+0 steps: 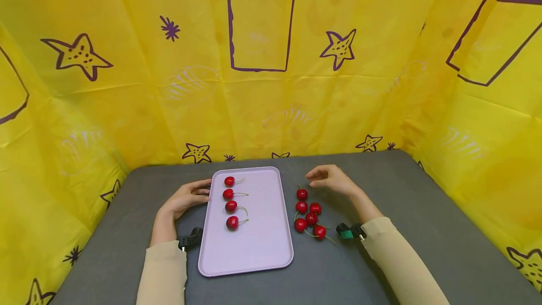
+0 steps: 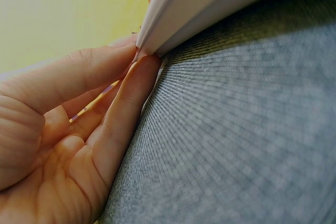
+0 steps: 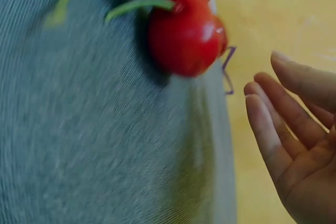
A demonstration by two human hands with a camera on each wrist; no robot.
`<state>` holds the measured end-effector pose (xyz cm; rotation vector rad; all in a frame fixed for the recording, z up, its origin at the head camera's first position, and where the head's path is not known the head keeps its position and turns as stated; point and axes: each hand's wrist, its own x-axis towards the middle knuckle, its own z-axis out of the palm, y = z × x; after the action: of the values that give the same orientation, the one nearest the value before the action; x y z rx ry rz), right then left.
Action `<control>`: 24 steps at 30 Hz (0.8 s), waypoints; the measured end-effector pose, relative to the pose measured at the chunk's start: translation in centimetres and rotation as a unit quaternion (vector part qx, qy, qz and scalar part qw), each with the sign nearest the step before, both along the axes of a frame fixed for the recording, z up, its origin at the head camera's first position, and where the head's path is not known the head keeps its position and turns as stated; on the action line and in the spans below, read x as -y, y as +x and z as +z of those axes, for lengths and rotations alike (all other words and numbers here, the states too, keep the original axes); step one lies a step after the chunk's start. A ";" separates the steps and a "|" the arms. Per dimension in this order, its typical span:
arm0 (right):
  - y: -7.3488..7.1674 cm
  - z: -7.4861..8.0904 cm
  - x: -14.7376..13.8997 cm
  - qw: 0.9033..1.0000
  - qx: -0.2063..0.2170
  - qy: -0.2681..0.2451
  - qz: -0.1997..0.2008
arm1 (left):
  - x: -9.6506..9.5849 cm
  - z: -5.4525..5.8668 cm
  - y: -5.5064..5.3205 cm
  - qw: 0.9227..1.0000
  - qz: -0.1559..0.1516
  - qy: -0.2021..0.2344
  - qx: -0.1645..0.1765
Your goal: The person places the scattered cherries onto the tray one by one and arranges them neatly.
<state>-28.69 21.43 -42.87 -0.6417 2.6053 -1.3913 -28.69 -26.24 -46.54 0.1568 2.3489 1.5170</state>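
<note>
Four cherries [image 1: 231, 206] lie in a column on the tray [image 1: 264, 229], toward its far end, their stems [image 3: 137, 6] pointing mostly to the right. Six loose cherries [image 1: 311, 219] are grouped on the tabletop [image 1: 330, 272], just beside the tray's right edge. Your left hand [image 1: 186, 199] appears to hold the tray lightly at its left rim, with thumb and finger. Your right hand [image 1: 332, 179] grasps nothing; its fingers are apart and softly bent, near the farthest loose cherry.

Please be careful with this group: the cherries lie close and some stems cross, so lifting one by its stem could perhaps drag a neighbour. If your fingertips come down from the side, a round fruit may roll away. The tray rim looks low, and a bump from the left hand could shift the column. Also, a smooth skin may slip from a weak pinch, and a dropped cherry could knock the others.
</note>
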 end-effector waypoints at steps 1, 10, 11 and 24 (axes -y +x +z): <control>-0.2 -0.2 -0.1 1.000 0.003 0.001 0.008 | 0.1 0.0 0.0 1.000 -0.003 -0.001 -0.003; -1.3 -1.6 0.1 0.999 0.008 0.001 0.053 | 0.1 0.2 -0.1 1.000 -0.004 -0.005 -0.010; -1.4 -1.7 0.2 0.998 0.012 0.001 0.055 | 0.1 0.1 -0.1 1.000 -0.002 -0.006 -0.010; -1.5 -2.4 1.0 0.995 0.026 0.005 0.091 | 0.0 0.1 0.0 1.000 0.003 -0.007 -0.005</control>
<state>-30.19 20.44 -45.31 -0.8083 2.4426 -1.3195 -28.67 -26.24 -46.48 0.1559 2.3694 1.5053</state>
